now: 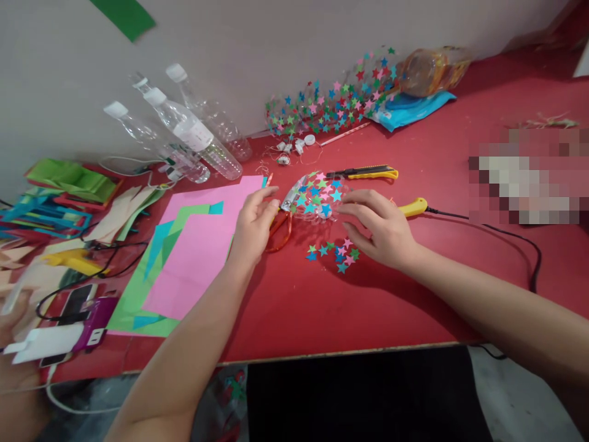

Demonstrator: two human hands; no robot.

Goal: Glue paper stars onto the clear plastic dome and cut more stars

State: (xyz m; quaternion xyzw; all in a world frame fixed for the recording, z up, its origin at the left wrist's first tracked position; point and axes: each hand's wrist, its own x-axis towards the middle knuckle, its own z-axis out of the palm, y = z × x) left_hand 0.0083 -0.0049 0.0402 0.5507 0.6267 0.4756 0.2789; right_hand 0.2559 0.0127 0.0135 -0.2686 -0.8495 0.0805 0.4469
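My left hand (pixel 255 221) has its thumb and fingers closed at the middle of a pair of scissors with orange handles (pixel 289 232). The metal blades point up and away, beside a clear plastic bottle piece (pixel 315 199) covered with coloured stars. My right hand (pixel 381 227) is open, its curved fingers apart at the right end of that piece; whether they touch it I cannot tell. Loose paper stars (pixel 342 267) lie on the red table just in front. A yellow-handled corded tool (pixel 414 207) lies partly hidden behind my right hand. Behind the piece rests a yellow box cutter (pixel 368 172).
Pink and green paper sheets (pixel 193 264) lie at left, near a purple charger (pixel 98 319), cables and a yellow glue gun (pixel 76 263). Empty bottles (pixel 193 132) lean on the wall. Star-covered bottles (pixel 331 104) and a blue packet (pixel 414 109) lie behind. Another person's hand (pixel 13 301) is far left.
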